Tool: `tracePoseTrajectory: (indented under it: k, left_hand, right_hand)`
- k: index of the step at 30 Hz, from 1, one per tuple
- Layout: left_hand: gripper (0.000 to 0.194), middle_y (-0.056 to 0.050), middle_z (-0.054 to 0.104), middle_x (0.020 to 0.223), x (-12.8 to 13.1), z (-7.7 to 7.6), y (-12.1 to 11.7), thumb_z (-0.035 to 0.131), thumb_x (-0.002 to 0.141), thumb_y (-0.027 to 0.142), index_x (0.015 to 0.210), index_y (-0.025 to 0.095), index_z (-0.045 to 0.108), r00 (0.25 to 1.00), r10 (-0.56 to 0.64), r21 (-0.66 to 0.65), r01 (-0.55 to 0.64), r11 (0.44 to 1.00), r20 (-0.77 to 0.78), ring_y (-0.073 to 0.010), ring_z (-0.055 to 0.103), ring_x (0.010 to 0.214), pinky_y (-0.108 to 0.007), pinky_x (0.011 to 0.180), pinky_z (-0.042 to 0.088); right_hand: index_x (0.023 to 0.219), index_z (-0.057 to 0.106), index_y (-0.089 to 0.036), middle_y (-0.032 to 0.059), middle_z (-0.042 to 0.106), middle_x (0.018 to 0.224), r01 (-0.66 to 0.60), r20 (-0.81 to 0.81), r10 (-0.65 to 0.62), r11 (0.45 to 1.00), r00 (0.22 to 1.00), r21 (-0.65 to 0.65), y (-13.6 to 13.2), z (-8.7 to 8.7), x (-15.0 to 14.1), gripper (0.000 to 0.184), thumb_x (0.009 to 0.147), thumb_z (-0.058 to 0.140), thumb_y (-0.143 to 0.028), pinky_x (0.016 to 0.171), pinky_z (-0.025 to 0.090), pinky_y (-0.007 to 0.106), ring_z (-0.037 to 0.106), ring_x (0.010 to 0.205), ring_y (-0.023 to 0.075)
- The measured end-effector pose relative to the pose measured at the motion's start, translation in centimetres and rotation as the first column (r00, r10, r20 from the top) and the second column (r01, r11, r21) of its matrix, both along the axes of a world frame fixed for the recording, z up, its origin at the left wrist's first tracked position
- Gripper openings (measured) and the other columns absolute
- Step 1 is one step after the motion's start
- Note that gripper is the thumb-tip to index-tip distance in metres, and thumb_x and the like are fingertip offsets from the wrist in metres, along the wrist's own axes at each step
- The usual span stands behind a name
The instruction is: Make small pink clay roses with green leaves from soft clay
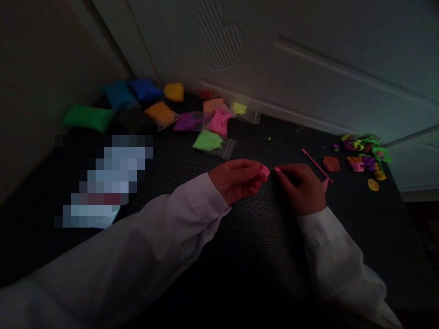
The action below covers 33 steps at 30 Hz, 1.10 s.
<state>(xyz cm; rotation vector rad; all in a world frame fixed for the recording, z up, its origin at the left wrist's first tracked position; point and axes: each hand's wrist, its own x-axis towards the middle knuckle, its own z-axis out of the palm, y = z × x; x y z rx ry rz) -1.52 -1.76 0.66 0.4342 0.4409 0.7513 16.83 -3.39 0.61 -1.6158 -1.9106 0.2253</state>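
Note:
The scene is dim. My left hand (238, 178) rests on the dark table (260, 237) with its fingers pinched on a small pink clay piece (264, 172). My right hand (302, 187) lies just to its right, fingers curled, with a tiny pink bit (277, 169) at its fingertip, almost touching the left one. A pink stick tool (315, 164) lies on the table behind my right hand; a pink tip (325, 184) shows at that hand's far side. Both arms wear white sleeves.
Several bags of coloured clay (161, 112) lie at the back left, a green one (212, 141) nearest. Small finished clay shapes (363, 155) sit at the right edge. A white panelled door (308, 59) stands behind the table. A blurred-out patch (103, 183) lies at left.

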Motion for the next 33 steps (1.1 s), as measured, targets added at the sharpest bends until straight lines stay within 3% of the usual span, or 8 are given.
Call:
tracePoseTrajectory:
  k: [3,6,10,13,21,27,33]
  left_hand:
    - [0.012,0.0,0.063,0.064,0.0,0.1,-0.1,0.066,0.061,0.015,0.073,0.015,0.063,1.0,0.019,-0.017,-0.019,1.0,0.006,-0.0056,0.057,0.057,-0.015,0.053,0.046]
    - [0.01,0.0,0.064,0.066,-0.1,0.3,-0.1,0.065,0.062,0.013,0.072,0.014,0.063,1.0,0.017,-0.037,-0.017,0.999,0.019,-0.0053,0.058,0.058,-0.015,0.056,0.046]
    - [0.018,0.001,0.065,0.067,-0.2,0.4,-0.2,0.068,0.057,0.009,0.074,0.015,0.064,0.998,-0.003,-0.037,0.005,0.999,0.057,-0.0049,0.058,0.059,-0.014,0.058,0.046]
    - [0.022,0.001,0.065,0.065,-0.2,0.4,-0.4,0.071,0.053,0.01,0.073,0.016,0.065,0.998,-0.027,-0.037,0.029,0.999,0.063,-0.0049,0.059,0.059,-0.014,0.058,0.046]
    - [0.013,0.001,0.066,0.067,-0.2,0.5,-1.0,0.065,0.061,0.008,0.072,0.015,0.065,0.979,-0.168,0.061,0.162,0.985,0.118,-0.0062,0.061,0.061,-0.013,0.06,0.048]
    - [0.014,0.001,0.066,0.068,-0.1,0.3,-1.1,0.062,0.064,0.006,0.074,0.016,0.065,0.966,-0.203,0.11,0.186,0.976,0.161,-0.0062,0.061,0.061,-0.013,0.059,0.049]
    - [0.016,0.001,0.067,0.069,-0.1,0.1,-1.2,0.063,0.064,0.007,0.075,0.017,0.065,0.969,-0.198,0.119,0.181,0.976,0.148,-0.0065,0.061,0.061,-0.013,0.059,0.049]
  right_hand:
    - [0.084,0.059,-0.02,0.0025,0.06,0.083,-0.074,-0.243,0.064,0.997,0.968,-0.033,-1.1,1.2,-1.0,0.015,0.071,0.055,-0.025,0.071,0.044,0.034,0.054,0.077,0.0141]
    - [0.083,0.059,-0.021,0.001,0.059,0.08,-0.199,-0.483,0.16,0.979,0.861,-0.031,-2.2,2.0,-1.8,0.013,0.069,0.057,-0.02,0.067,0.046,0.03,0.055,0.075,0.0126]
    - [0.084,0.059,-0.022,-0.0006,0.058,0.077,-0.271,-0.646,0.216,0.963,0.732,0.015,-2.8,2.1,-2.3,0.017,0.068,0.057,-0.014,0.064,0.046,0.027,0.054,0.073,0.0111]
    - [0.083,0.059,-0.022,-0.001,0.058,0.077,-0.276,-0.687,0.212,0.961,0.695,0.017,-3.0,2.0,-2.4,0.018,0.068,0.057,-0.013,0.064,0.046,0.027,0.054,0.073,0.011]
    - [0.085,0.058,-0.023,-0.0003,0.057,0.079,-0.357,-0.766,0.208,0.934,0.608,-0.03,-3.8,2.3,-2.9,0.018,0.069,0.056,-0.013,0.065,0.046,0.028,0.054,0.075,0.0121]
    - [0.084,0.059,-0.025,-0.0001,0.055,0.082,-0.412,-0.852,0.141,0.906,0.504,-0.094,-4.1,2.5,-3.0,0.017,0.07,0.057,-0.016,0.067,0.044,0.029,0.052,0.077,0.013]
    - [0.083,0.061,-0.026,-0.0003,0.053,0.082,-0.403,-0.88,0.092,0.907,0.467,-0.119,-4.2,2.6,-3.2,0.017,0.069,0.057,-0.015,0.067,0.042,0.027,0.051,0.077,0.0125]
